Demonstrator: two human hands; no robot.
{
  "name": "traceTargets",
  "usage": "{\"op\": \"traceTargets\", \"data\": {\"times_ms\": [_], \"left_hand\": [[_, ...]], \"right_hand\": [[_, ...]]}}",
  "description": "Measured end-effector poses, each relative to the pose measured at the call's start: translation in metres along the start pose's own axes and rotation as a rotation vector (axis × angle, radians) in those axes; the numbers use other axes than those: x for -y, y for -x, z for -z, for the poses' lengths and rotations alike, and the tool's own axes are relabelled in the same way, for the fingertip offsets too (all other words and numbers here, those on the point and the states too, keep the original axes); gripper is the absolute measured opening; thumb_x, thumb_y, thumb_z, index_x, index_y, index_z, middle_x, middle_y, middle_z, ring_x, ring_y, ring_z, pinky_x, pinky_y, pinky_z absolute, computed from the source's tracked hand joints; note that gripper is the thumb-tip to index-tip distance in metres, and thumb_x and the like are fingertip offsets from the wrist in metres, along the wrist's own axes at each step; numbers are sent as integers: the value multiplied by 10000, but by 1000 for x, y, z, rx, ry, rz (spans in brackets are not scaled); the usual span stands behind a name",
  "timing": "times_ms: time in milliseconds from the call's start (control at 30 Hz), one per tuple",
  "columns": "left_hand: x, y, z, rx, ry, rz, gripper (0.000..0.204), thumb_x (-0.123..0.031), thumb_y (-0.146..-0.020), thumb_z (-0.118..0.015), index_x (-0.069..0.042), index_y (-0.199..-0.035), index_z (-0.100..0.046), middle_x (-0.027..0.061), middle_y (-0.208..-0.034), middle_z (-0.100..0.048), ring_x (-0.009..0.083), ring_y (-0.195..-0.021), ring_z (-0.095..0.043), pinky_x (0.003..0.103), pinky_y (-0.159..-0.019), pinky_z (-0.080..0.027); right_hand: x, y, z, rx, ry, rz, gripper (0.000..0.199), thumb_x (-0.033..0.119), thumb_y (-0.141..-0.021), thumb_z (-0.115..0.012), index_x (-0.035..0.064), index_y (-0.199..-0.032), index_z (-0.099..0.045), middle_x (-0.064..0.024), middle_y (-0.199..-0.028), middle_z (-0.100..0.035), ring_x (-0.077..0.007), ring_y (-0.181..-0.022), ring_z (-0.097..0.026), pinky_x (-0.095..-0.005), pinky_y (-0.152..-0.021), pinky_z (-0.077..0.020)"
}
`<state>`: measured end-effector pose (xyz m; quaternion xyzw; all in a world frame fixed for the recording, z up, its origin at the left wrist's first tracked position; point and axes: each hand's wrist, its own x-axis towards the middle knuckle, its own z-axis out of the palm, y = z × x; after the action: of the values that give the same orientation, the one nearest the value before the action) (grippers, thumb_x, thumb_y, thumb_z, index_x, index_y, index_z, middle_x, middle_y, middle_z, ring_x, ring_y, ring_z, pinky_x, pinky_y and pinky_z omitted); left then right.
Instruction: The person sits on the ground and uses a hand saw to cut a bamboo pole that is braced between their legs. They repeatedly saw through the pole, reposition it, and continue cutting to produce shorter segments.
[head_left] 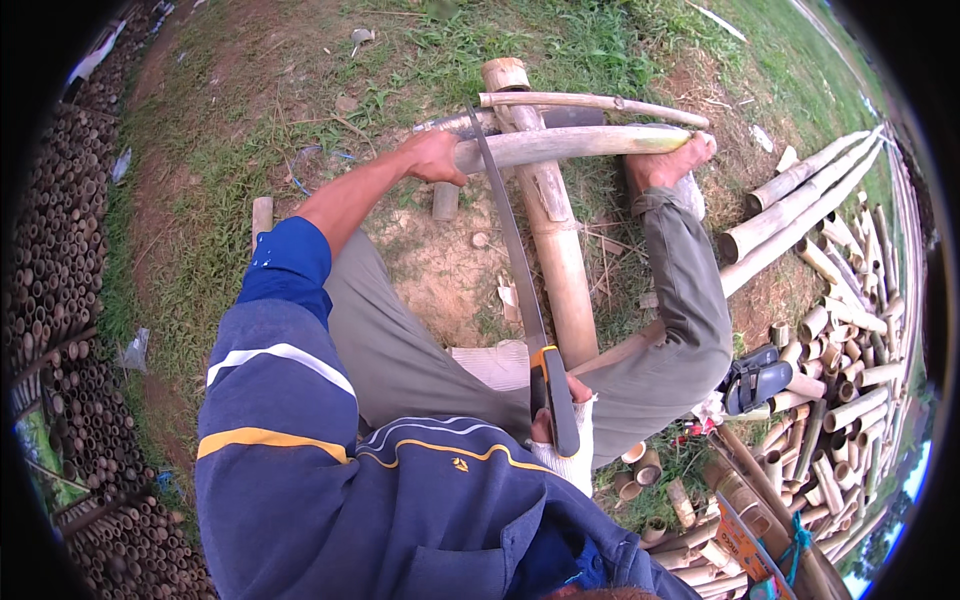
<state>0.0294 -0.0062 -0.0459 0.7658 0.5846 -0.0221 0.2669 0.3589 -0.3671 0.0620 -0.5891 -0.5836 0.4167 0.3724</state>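
My left hand (432,158) grips the near end of a pale bamboo pole (570,144) that lies crosswise on a thicker bamboo log (552,225). My bare foot (672,163) presses down on the pole's far end. My right hand (565,430), in a white glove, holds the black and orange handle of a long curved handsaw (508,235). The saw blade reaches up to the pole just right of my left hand. A thinner bamboo stick (590,103) lies behind the pole.
Stacked bamboo tubes, seen end-on, line the left side (55,290). Long bamboo poles (800,195) and several short cut pieces (840,400) lie at the right, next to a dark sandal (757,380). Grass and bare earth surround the log.
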Motion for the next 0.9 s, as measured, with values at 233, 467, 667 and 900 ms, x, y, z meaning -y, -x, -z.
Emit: {"op": "traceTargets", "data": {"times_ms": [233,467,667,900], "left_hand": [[-10,5,-4,-18,-42,62,698,-496,-695,-860,62,-1107,-775,283,-1076,-774,376,-989,-766,453,-889,-606],[-12,4,8,-9,-144,57,858,-502,-663,-857,57,-1293,-693,289,-1192,-746,417,-1096,-733,466,-987,-591],[-31,8,7,-39,-84,74,880,-524,-677,-861,60,-1294,-629,304,-1147,-744,444,-1079,-730,516,-954,-582],[-24,28,4,-76,-153,137,906,-533,-687,-875,35,-1332,-587,286,-1147,-747,446,-1086,-729,503,-962,-574]], "right_hand": [[28,-59,-3,10,-49,49,519,-36,-934,-570,35,-1445,-509,-102,-1182,-619,-179,-930,-608,-286,-904,-512],[-11,-140,-63,-11,-181,171,571,-62,-880,-605,12,-1435,-497,-103,-1154,-616,-173,-989,-606,-315,-928,-518],[-12,-134,-54,55,-281,-4,505,-45,-928,-630,26,-1409,-492,-110,-1182,-598,-196,-1092,-613,-345,-993,-504],[59,-134,-48,-78,-375,201,521,-14,-997,-676,38,-1477,-479,-100,-1234,-623,-138,-968,-659,-291,-816,-560]]}}
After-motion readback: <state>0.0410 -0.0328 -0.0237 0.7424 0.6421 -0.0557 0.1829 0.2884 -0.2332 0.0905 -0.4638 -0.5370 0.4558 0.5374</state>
